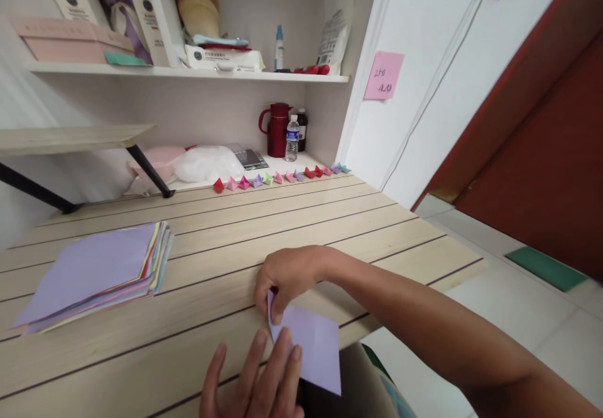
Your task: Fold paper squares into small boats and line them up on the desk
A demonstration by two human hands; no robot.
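A sheet of lavender paper lies at the table's near edge, its lower right part jutting past the edge. Its far left corner is pinched between the thumb and curled fingers of my right hand, and the paper bends upward there. My left hand rests with fingers stretched and spread, the fingertips touching the sheet's left side. The palm is cut off by the bottom of the view. On the left of the table sits a stack of coloured paper with a lavender sheet on top.
Small folded paper pieces in several colours line the table's back edge. Behind them stand a red thermos jug, a water bottle and a dark bottle. A raised wooden stand occupies the back left.
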